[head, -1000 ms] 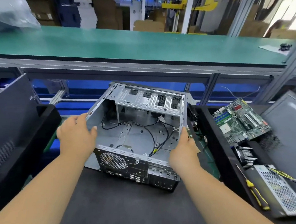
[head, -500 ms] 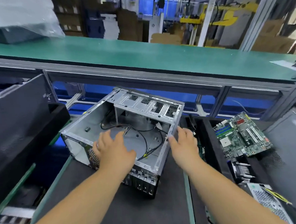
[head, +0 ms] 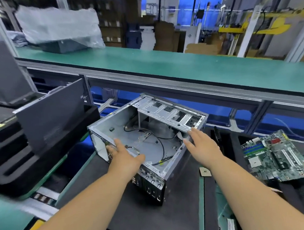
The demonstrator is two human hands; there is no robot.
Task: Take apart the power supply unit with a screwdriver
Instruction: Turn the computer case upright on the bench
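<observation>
An open, gutted computer case of bare grey metal lies on the dark mat, turned with one corner toward me; loose black cables lie inside. My left hand is over its near rim, fingers straight, reaching across the opening. At the case's right edge my right hand has its fingers straight, fingertips touching the rim. Neither hand holds anything. No power supply unit or screwdriver shows in this view.
A green motherboard lies in the black tray at right; a small CPU chip sits on the mat edge. Black case panels and stacked cases stand at left. A green conveyor shelf runs across behind.
The case has been turned and slid leftward. Both hands went from gripping its sides to lying open on its rims. The view swung left, and the power supply and screwdriver at lower right left the frame.
</observation>
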